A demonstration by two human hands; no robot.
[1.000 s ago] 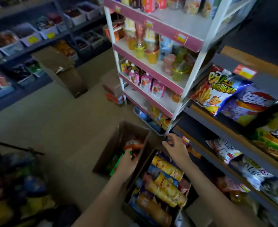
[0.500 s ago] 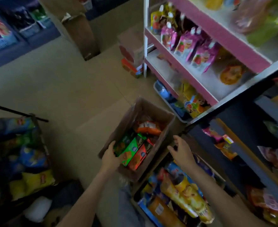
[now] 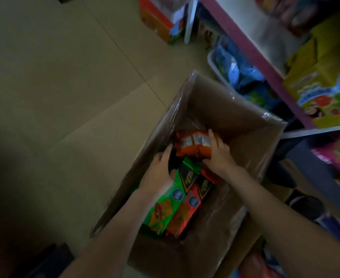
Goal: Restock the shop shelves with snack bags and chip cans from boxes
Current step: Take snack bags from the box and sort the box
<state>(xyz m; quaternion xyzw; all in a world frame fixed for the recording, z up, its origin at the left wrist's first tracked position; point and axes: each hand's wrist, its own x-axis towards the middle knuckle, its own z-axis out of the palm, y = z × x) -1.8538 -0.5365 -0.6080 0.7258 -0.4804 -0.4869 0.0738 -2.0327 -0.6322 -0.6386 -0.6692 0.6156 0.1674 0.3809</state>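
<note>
Deep inside the cardboard box [image 3: 235, 109], the right hand [image 3: 219, 152] grips an orange snack bag [image 3: 193, 146]; the left hand [image 3: 160, 170] reaches beside it, fingers loose; boxed packets [image 3: 165, 209] lie unpicked, so restocking seems far from done.

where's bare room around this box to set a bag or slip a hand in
Free: floor tiles left of the box; bare cardboard inside, right of the red pack. Crowded: green pack, orange bag, left hand, right hand mid-box.
</note>
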